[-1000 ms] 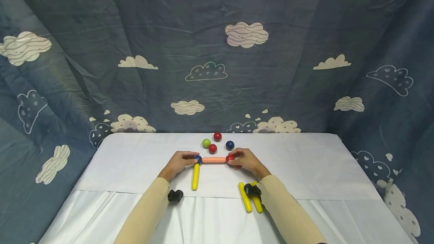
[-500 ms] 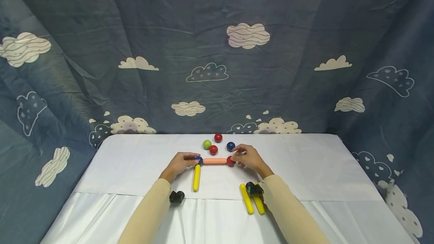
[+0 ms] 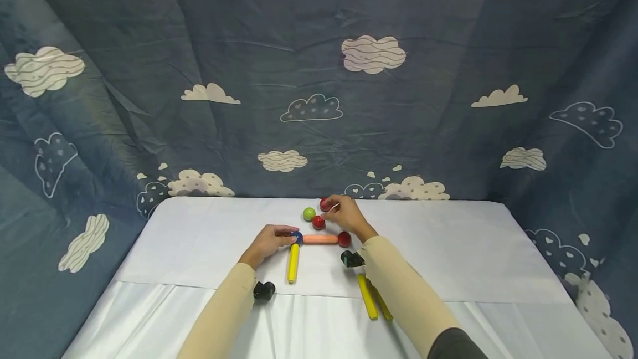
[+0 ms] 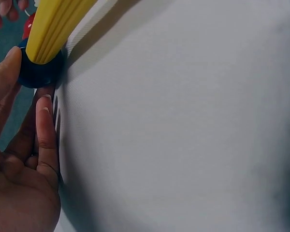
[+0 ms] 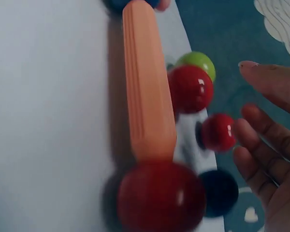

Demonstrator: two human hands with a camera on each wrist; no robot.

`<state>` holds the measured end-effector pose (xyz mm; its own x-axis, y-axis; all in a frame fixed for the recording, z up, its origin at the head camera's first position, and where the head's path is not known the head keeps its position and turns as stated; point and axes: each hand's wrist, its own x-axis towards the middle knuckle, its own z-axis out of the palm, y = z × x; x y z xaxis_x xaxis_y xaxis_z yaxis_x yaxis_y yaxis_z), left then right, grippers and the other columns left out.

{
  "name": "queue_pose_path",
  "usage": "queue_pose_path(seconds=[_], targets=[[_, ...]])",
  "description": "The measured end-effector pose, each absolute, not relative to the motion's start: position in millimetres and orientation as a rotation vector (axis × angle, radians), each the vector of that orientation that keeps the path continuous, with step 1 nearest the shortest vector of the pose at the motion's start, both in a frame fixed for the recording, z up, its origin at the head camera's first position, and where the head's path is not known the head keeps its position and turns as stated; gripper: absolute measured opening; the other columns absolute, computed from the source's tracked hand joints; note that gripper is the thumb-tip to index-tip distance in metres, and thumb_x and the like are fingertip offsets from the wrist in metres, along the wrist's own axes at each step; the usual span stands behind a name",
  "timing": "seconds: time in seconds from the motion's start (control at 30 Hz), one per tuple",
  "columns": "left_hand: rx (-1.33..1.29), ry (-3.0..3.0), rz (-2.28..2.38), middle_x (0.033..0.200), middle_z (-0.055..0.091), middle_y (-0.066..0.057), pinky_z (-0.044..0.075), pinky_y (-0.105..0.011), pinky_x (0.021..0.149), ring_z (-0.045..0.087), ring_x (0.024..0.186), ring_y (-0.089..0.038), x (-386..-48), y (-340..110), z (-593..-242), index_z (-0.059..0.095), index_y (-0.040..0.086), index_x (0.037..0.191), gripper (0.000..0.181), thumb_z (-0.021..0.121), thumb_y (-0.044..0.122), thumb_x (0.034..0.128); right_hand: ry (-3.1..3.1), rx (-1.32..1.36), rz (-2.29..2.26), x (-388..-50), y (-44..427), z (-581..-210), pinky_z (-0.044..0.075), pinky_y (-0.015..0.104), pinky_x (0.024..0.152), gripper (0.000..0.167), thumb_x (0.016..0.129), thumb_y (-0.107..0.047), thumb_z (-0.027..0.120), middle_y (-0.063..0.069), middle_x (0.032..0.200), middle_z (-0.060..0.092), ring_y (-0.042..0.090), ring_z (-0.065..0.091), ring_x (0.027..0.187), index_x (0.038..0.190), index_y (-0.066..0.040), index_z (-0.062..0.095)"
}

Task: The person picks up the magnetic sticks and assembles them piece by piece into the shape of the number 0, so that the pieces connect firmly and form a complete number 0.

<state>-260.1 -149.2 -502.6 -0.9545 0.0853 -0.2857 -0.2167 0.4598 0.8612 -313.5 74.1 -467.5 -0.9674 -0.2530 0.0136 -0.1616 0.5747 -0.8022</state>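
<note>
I've got the left hand [image 3: 269,242], grip clamped on the blue ball [image 3: 299,237]; yellow stick [image 3: 293,263] joined on its near side, orange stick [image 3: 320,239] running right to a red end ball [image 3: 344,239]. Right hand [image 3: 349,218]: grip apart, near a loose red ball [image 5: 218,132], contact unclear.

I see the head view facing forward and down; both wrist views, closer, share one blue ball [image 4: 37,77], high in frame.
</note>
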Motion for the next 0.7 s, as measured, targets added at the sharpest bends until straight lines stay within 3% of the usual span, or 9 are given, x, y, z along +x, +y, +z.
queue_pose_path(seconds=[0.17,0.47,0.7], targets=[[-0.109,2.431,1.498,0.116,0.066,-0.007,0.043,-0.044,0.098,0.056,0.109,-0.023,-260,-150,-504,0.072,0.014,0.116,0.028,0.072,0.019,0.0877,2.698,-0.395,-1.294,-323,53,-469,0.049,0.037,0.083,0.032,0.081,-0.009,0.077,0.011,0.105,0.066,0.022,0.058,0.090,0.111,-0.003,0.068],[-0.091,2.424,1.515,0.114,0.067,-0.007,0.043,-0.044,0.097,0.057,0.106,-0.022,-260,-149,-505,0.072,0.013,0.115,0.028,0.072,0.017,0.0871,2.734,-0.312,-1.114,-328,32,-480,0.047,0.038,0.089,0.040,0.079,-0.012,0.078,0.008,0.116,0.064,0.023,0.056,0.101,0.118,-0.009,0.066],[-0.111,2.423,1.526,0.113,0.067,-0.006,0.043,-0.042,0.096,0.057,0.104,-0.021,-260,-149,-503,0.073,0.013,0.114,0.027,0.072,0.016,0.0869,2.758,-0.300,-1.107,-329,25,-489,0.048,0.039,0.090,0.033,0.080,-0.008,0.076,0.008,0.109,0.063,0.025,0.055,0.103,0.112,-0.008,0.067]])
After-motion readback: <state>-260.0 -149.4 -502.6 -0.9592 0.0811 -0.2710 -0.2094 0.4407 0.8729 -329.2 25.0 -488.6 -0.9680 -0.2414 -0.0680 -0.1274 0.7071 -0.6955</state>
